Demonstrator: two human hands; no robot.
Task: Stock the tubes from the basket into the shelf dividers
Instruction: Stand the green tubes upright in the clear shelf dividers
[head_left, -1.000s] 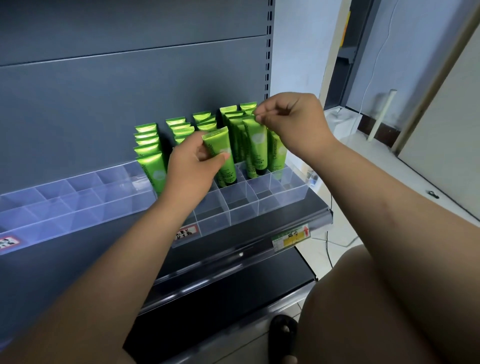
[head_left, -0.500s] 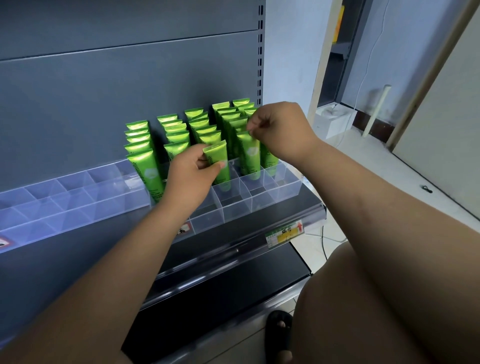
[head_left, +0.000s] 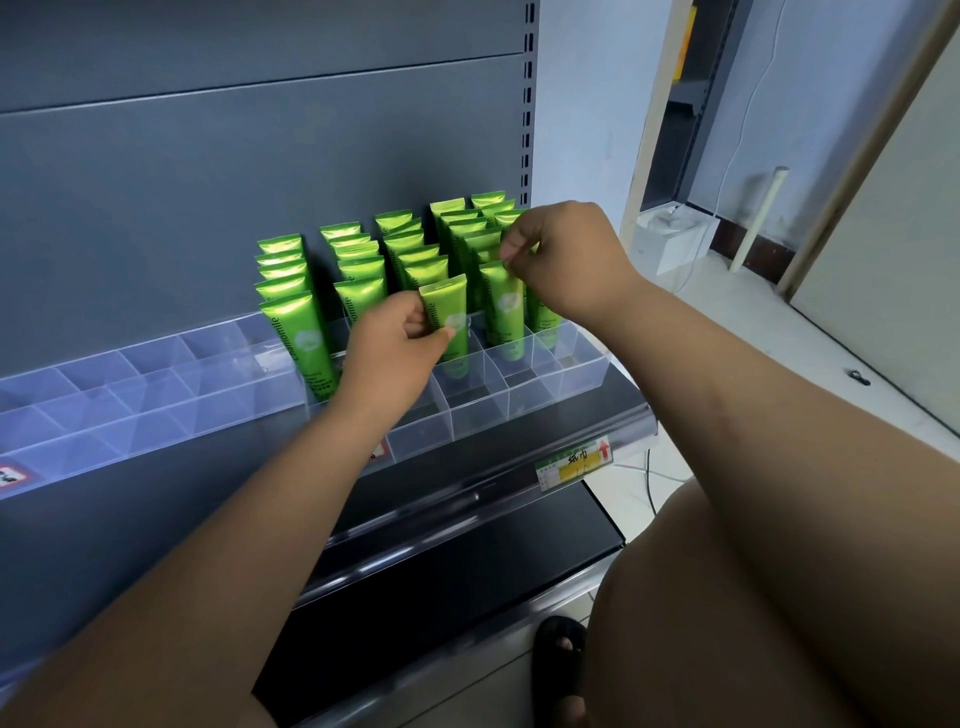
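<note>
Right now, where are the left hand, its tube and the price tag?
left hand (head_left: 387, 358), head view, back of the hand.
tube (head_left: 444, 305), head view, upper body.
price tag (head_left: 574, 464), head view, yellow middle.

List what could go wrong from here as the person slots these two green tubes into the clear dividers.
1. The left hand grips the nearer tube right beside the standing rows; a nudge could topple some.
2. The right hand pinches the farther tube only by its top edge, so it might slip or lean.
3. The clear dividers have thin walls; a tube's lower end may catch on one and miss its compartment.
</note>
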